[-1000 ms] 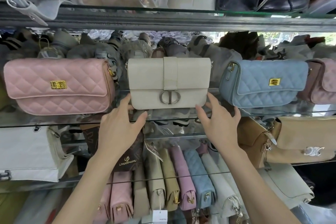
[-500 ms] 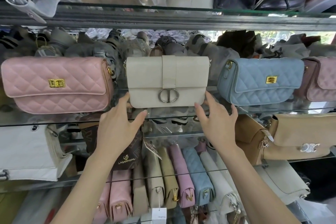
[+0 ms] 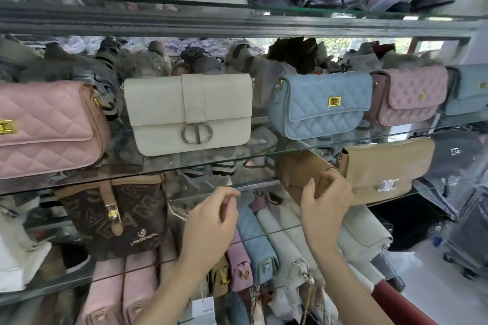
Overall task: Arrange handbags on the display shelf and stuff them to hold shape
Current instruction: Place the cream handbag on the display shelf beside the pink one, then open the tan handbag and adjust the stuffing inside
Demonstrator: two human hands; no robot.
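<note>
fingers of both hands hang loosely curled and grasp nothing; the left hand (image 3: 211, 221) and right hand (image 3: 326, 204) hover below the glass shelf (image 3: 369, 141), the right just in front of a tan bag (image 3: 380, 169) with a silver clasp; the cream handbag (image 3: 188, 113) stands upright on that shelf, apart from both hands, between a pink quilted bag (image 3: 50, 126) and a blue quilted bag (image 3: 320, 103); its round silver buckle reads like "cd"; a brown monogram bag (image 3: 116, 215) carries gold script too blurred to read; the white tag (image 3: 202, 307) print is illegible.
</note>
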